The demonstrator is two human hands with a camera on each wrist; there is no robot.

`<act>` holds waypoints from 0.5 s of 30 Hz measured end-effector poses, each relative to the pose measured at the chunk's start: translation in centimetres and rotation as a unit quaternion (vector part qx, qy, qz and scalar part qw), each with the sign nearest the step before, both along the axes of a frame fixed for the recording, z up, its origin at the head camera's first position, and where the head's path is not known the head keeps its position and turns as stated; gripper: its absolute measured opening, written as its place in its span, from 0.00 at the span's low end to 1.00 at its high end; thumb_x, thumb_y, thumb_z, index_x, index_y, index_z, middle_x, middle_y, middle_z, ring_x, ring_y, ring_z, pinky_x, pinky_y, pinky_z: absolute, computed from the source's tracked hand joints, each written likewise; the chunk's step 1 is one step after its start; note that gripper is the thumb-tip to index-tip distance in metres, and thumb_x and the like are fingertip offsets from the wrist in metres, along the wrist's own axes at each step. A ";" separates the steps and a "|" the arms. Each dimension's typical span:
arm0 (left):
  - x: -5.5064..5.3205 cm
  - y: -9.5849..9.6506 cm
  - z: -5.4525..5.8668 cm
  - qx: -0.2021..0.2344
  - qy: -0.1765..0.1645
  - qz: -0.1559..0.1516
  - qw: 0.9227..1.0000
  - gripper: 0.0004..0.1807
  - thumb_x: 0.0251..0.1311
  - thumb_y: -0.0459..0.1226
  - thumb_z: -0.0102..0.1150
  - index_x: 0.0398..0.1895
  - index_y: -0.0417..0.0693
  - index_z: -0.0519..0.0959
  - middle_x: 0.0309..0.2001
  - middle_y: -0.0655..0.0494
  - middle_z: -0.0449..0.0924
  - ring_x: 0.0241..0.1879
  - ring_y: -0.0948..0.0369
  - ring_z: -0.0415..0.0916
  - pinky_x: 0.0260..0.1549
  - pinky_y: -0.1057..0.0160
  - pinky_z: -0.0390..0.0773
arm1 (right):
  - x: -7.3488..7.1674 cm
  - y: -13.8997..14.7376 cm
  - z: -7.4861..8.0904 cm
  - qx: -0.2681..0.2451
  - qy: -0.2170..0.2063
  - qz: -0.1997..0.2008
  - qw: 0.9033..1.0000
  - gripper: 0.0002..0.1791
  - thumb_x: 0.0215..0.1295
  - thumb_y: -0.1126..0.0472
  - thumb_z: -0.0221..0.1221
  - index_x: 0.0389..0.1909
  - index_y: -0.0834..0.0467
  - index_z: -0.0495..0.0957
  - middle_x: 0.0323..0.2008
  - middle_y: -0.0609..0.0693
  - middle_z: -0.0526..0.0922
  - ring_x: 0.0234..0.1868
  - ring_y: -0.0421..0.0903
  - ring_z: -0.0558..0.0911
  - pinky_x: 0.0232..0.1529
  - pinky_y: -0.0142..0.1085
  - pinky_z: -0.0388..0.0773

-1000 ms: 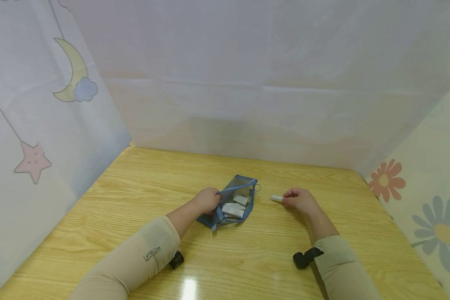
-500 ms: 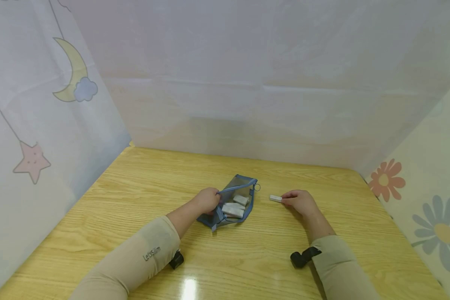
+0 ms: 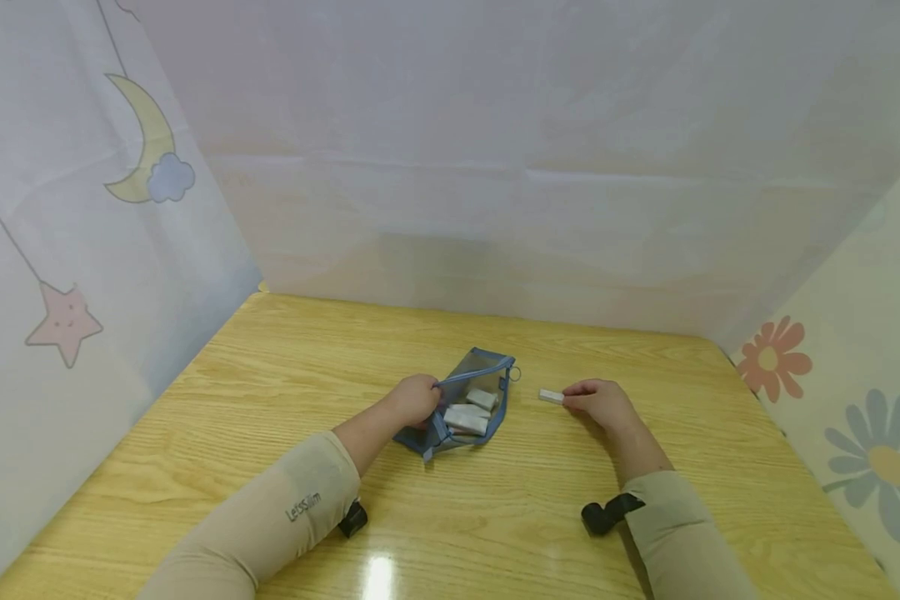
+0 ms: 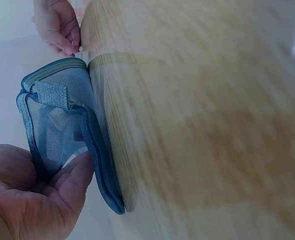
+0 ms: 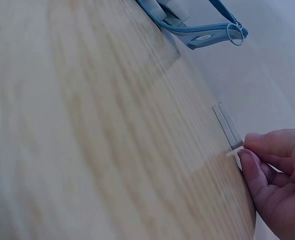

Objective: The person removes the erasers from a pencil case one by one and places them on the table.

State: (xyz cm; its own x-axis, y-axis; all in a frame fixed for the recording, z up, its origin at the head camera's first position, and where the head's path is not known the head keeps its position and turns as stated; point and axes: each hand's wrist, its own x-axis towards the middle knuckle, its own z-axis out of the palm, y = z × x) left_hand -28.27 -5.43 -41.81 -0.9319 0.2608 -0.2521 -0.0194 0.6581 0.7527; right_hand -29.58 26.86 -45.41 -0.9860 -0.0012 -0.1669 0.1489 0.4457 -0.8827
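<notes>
My left hand [image 3: 415,402] grips the left side of a blue mesh zipper pouch [image 3: 476,363], whose mouth is unzipped and spread. Several small white blocks [image 3: 467,422] lie inside it, kind unclear. In the left wrist view, thumb and fingers pinch the edge of the pouch [image 4: 51,94]. To the right of the pouch, my right hand [image 3: 606,405] pinches one end of another small white block [image 3: 551,396] between thumb and fingertips. The right wrist view has this block [image 5: 226,125] low at the table surface, apart from the pouch; the hand covers its near end.
A wooden table [image 3: 450,517] carries everything. Printed cloth walls [image 3: 450,208] enclose its back and sides. A metal ring [image 3: 516,375] hangs from the zipper at the pouch's right corner. Black wrist straps [image 3: 607,514] sit at both sleeves.
Over the first half second my right hand shifts slightly left with the white block. Since then both hands and the pouch stay practically still.
</notes>
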 end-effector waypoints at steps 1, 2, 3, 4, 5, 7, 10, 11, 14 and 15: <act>0.0 0.0 0.0 -0.002 0.001 -0.002 1.000 0.12 0.64 0.35 0.37 0.31 0.40 0.72 0.31 0.52 0.73 0.29 0.58 0.72 0.19 0.63 0.76 | 0.0 0.0 0.0 -0.009 0.000 -0.002 1.000 0.14 0.54 0.63 0.58 0.41 0.64 0.75 0.38 0.56 0.75 0.34 0.46 0.74 0.34 0.32 0.75; 0.0 0.0 0.0 -0.003 0.003 -0.003 1.000 0.12 0.64 0.35 0.37 0.31 0.41 0.72 0.31 0.52 0.73 0.29 0.58 0.72 0.19 0.64 0.76 | 0.0 0.0 0.0 -0.019 -0.002 -0.008 1.000 0.14 0.54 0.63 0.58 0.41 0.65 0.75 0.38 0.56 0.75 0.34 0.46 0.74 0.34 0.32 0.75; 0.0 0.0 0.0 -0.004 0.003 -0.004 1.000 0.12 0.64 0.35 0.37 0.31 0.41 0.72 0.32 0.52 0.73 0.29 0.58 0.72 0.19 0.64 0.76 | 0.0 0.0 0.0 -0.023 -0.001 -0.010 1.000 0.14 0.54 0.63 0.58 0.41 0.65 0.75 0.37 0.56 0.75 0.34 0.45 0.74 0.34 0.32 0.75; 0.0 0.0 0.1 -0.007 0.004 -0.005 1.000 0.12 0.64 0.35 0.37 0.31 0.41 0.72 0.32 0.52 0.73 0.29 0.59 0.72 0.19 0.64 0.76 | 0.0 0.0 0.0 -0.024 0.002 -0.007 1.000 0.14 0.54 0.63 0.58 0.41 0.66 0.74 0.37 0.56 0.76 0.34 0.45 0.75 0.34 0.32 0.75; 0.0 0.0 0.1 -0.009 0.005 -0.006 1.000 0.12 0.64 0.35 0.37 0.30 0.41 0.72 0.32 0.52 0.73 0.29 0.59 0.72 0.19 0.64 0.76 | 0.0 0.0 0.1 -0.025 0.003 -0.009 1.000 0.15 0.55 0.63 0.58 0.41 0.66 0.74 0.37 0.56 0.76 0.34 0.45 0.75 0.34 0.32 0.75; 0.0 0.0 0.1 -0.010 0.005 -0.007 1.000 0.12 0.64 0.35 0.37 0.30 0.41 0.71 0.32 0.52 0.73 0.29 0.59 0.72 0.19 0.64 0.76 | 0.0 -0.1 0.3 -0.033 0.000 -0.018 0.999 0.14 0.55 0.63 0.58 0.42 0.66 0.74 0.37 0.56 0.76 0.34 0.45 0.76 0.34 0.32 0.75; 0.0 0.0 0.1 -0.007 0.002 -0.006 1.000 0.12 0.64 0.35 0.37 0.29 0.41 0.71 0.31 0.52 0.73 0.29 0.58 0.72 0.19 0.64 0.76 | 0.1 -0.4 0.9 -0.033 0.007 -0.008 0.999 0.16 0.56 0.63 0.56 0.44 0.67 0.73 0.38 0.57 0.76 0.36 0.47 0.76 0.36 0.33 0.76; 0.0 0.0 0.1 -0.007 0.002 -0.005 1.000 0.12 0.64 0.35 0.37 0.29 0.41 0.71 0.31 0.52 0.73 0.29 0.59 0.72 0.19 0.64 0.76 | 0.2 -0.6 1.1 -0.030 0.013 -0.004 0.999 0.16 0.56 0.63 0.56 0.44 0.67 0.73 0.38 0.57 0.75 0.37 0.48 0.76 0.37 0.34 0.76; 0.0 0.1 0.1 -0.008 0.001 -0.005 1.000 0.12 0.64 0.35 0.37 0.29 0.41 0.71 0.30 0.52 0.73 0.28 0.59 0.72 0.18 0.64 0.76 | 0.5 -1.4 2.0 0.000 0.042 0.022 0.999 0.17 0.58 0.61 0.55 0.45 0.67 0.72 0.40 0.58 0.75 0.40 0.49 0.76 0.39 0.36 0.75; 0.1 0.1 0.1 -0.010 0.001 -0.005 1.000 0.12 0.64 0.35 0.37 0.29 0.41 0.71 0.30 0.52 0.73 0.28 0.59 0.72 0.18 0.64 0.76 | 0.6 -1.8 2.3 0.004 0.047 0.027 0.999 0.17 0.57 0.60 0.56 0.45 0.67 0.72 0.40 0.58 0.75 0.40 0.50 0.76 0.40 0.38 0.75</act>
